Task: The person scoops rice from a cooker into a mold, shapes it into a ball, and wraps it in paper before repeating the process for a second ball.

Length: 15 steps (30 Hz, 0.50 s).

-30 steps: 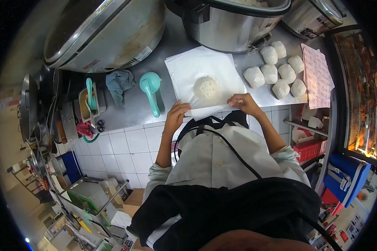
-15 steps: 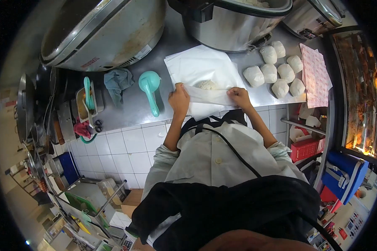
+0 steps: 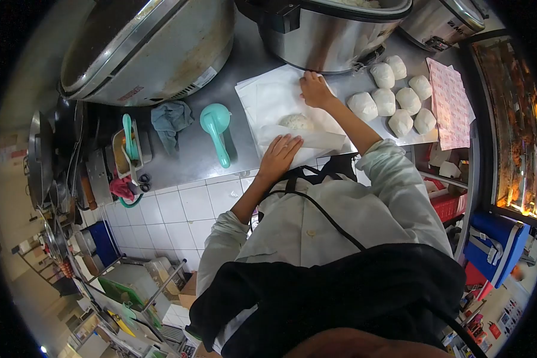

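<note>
Mid-frame: my left hand (image 3: 280,155) lies flat, fingers extended, on near flap (image 3: 323,139) of white paper (image 3: 265,98); rice mound (image 3: 296,122) partly covered just above it. Upper centre: my right hand (image 3: 316,91) at paper's far edge, pinching or not, cannot tell. Folding step, I judge; next calls for far edge drawn over rice.

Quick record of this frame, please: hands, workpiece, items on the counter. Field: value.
left_hand: spread over the folded near part of the paper
right_hand: fingertips at the far edge of the paper, near the open cooker
paper: white sheets, near part folded toward the rice
rice: one mound, partly covered by the fold
bundles: eight, white, rounded, grouped right of the paper
scoop: turquoise, left of the paper, not in hand
cloth: blue-grey, crumpled, left of the scoop
printed_paper: pink and white, right of the bundles
</note>
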Available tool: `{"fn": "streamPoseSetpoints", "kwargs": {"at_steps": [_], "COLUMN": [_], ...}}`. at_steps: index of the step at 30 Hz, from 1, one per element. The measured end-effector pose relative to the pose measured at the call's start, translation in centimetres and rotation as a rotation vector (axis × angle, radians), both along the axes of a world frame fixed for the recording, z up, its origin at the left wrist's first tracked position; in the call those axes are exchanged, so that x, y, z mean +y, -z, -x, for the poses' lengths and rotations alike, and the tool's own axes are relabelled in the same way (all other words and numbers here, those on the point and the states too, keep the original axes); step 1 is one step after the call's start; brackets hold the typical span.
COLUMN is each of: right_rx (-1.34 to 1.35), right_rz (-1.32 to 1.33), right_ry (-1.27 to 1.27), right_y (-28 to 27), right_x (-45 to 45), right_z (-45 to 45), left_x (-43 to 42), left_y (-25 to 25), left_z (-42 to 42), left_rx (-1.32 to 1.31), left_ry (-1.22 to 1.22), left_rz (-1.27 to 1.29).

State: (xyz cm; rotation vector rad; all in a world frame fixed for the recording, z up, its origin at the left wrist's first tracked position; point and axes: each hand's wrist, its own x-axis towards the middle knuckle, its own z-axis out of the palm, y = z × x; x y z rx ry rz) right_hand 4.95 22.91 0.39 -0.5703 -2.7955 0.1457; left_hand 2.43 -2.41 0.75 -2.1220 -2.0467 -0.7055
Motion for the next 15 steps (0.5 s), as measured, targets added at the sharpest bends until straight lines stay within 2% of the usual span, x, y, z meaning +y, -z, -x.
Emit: {"fn": "streamPoseSetpoints", "kwargs": {"at_steps": [2,6,8,9,11,15], "right_rx": [-0.407,-0.235,-0.194,-0.18,-0.245,-0.118], "right_rz": [0.191,0.335,0.337,0.362,0.254,0.108], "right_ry": [-0.103,-0.196,-0.465,-0.482,-0.501,-0.502], "right_y": [-2.0,-4.6,-5.8,-7.1,-8.7,-6.1], "right_x": [0.4,-0.5,-2.2,-3.8,-6.3,-8.7], "right_z": [0.8,-0.9,-2.5,-3.7,-5.8,-8.3], "left_x": [0.2,0.7,1.0,1.2,1.4,1.0], "left_y": [0.2,0.1,-0.2,-0.3,-0.5,0.9], "left_z": [-0.3,-0.6,-0.7,-0.7,-0.7,-0.3], "left_rx": [0.035,0.092,0.076,0.064,0.041,-0.061], "left_ry": [-0.023,-0.082,-0.088,-0.09,-0.094,-0.044], "left_rz": [-0.005,0.007,0.002,-0.004,0.019,0.089]}}
